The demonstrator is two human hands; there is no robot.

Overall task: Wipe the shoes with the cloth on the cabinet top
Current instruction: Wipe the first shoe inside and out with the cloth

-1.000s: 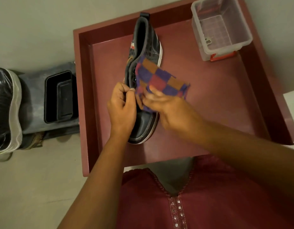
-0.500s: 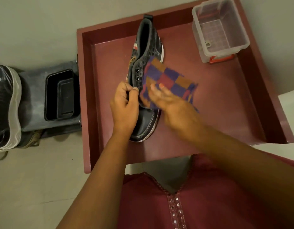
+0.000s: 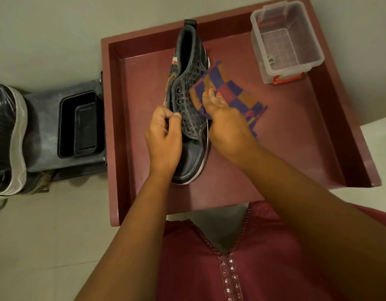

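On the maroon cabinet top [image 3: 285, 135], our left hand [image 3: 164, 140] pinching the black shoe [image 3: 191, 101] at its eyelets, our right hand [image 3: 226, 124] fingers straight, pressing the checked cloth [image 3: 235, 94] against its side

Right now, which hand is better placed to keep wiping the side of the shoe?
Right. The right hand already presses the cloth against the shoe side; the left hand is busy pinching the shoe's lace edge to steady it.

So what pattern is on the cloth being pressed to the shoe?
The cloth is a checkerboard of purple, red and orange squares, seen clearly in the head view.
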